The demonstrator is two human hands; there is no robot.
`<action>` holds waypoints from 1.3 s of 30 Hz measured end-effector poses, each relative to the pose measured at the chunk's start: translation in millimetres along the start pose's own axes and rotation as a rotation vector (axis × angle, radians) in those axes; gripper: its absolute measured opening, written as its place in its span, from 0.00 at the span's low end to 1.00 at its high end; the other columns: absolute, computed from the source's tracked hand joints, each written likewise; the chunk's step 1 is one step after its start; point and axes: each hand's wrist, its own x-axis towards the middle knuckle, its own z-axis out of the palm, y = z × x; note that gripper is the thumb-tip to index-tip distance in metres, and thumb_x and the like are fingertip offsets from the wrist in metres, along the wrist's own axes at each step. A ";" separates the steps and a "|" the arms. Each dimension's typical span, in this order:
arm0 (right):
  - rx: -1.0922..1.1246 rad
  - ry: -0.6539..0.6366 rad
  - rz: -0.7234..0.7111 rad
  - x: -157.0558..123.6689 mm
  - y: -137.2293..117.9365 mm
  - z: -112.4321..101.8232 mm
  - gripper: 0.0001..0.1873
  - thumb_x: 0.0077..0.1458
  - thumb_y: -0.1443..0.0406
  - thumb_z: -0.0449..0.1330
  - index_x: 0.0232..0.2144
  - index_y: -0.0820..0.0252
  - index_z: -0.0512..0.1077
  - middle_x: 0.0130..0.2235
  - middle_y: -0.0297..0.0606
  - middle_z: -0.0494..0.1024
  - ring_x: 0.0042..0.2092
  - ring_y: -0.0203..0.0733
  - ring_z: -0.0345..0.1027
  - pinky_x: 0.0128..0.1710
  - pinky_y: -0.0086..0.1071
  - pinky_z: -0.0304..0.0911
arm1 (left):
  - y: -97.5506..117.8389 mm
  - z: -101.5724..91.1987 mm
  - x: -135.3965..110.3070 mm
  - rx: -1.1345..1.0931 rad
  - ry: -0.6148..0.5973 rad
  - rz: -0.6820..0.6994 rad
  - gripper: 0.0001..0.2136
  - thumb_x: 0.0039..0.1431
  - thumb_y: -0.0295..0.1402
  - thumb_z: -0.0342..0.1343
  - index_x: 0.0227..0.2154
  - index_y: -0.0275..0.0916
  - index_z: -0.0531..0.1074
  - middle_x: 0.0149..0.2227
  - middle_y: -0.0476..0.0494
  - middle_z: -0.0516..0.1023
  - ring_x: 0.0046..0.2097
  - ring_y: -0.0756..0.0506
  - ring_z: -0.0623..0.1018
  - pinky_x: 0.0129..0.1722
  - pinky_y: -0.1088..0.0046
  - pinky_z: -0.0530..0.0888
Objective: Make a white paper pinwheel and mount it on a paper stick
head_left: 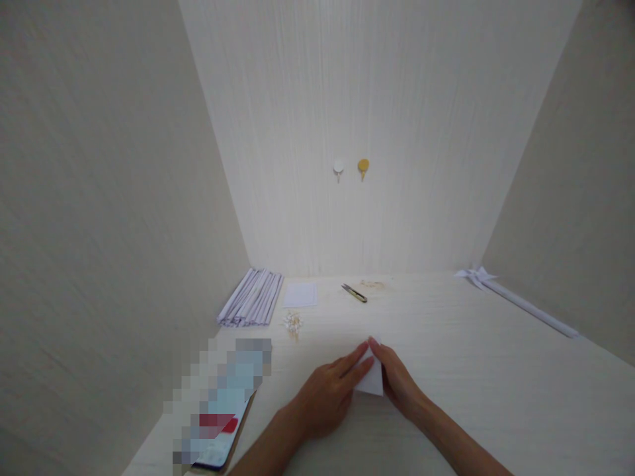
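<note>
A small folded piece of white paper [372,381] is between my two hands, near the front middle of the table. My left hand [330,393] grips it from the left, with fingers laid across its upper part. From the right, my right hand [395,377] pinches its top corner and edge, the fingertips of both hands meeting there. Part of the paper is hidden under the fingers. Beyond the hands lie thread snips [354,293] and a flat stack of square white paper [300,295].
At the back left lies a bundle of rolled or folded paper strips [252,297], with a little heap of small white and tan bits [293,323] nearby. A phone [225,413], partly blurred, rests at the left. A paper stick with a pinwheel-like end [520,303] lies along the right wall.
</note>
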 end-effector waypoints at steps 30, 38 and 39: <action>-0.385 -0.063 -0.193 -1.5 0.4 -1.9 0.16 0.40 0.56 0.57 0.15 0.60 0.58 0.16 0.25 0.53 0.19 0.29 0.45 0.16 0.24 0.42 | 9.9 17.3 3.5 -0.443 0.130 -0.592 0.19 0.53 0.45 0.36 0.36 0.37 0.65 0.32 0.43 0.71 0.34 0.46 0.68 0.34 0.71 0.63; -0.224 -0.007 -0.066 -6.1 -8.1 3.4 0.14 0.39 0.55 0.58 0.21 0.62 0.64 0.14 0.24 0.54 0.16 0.26 0.44 0.15 0.23 0.38 | 13.0 12.5 5.5 -0.502 0.099 -0.563 0.19 0.53 0.45 0.36 0.30 0.36 0.66 0.27 0.46 0.70 0.29 0.49 0.66 0.29 0.74 0.62; -0.210 -0.004 -0.064 -6.4 -8.2 3.5 0.14 0.39 0.56 0.58 0.21 0.62 0.65 0.14 0.24 0.55 0.16 0.26 0.44 0.14 0.23 0.38 | 13.2 12.3 5.5 -0.508 0.095 -0.559 0.19 0.53 0.45 0.36 0.30 0.36 0.66 0.27 0.46 0.70 0.29 0.49 0.66 0.29 0.75 0.61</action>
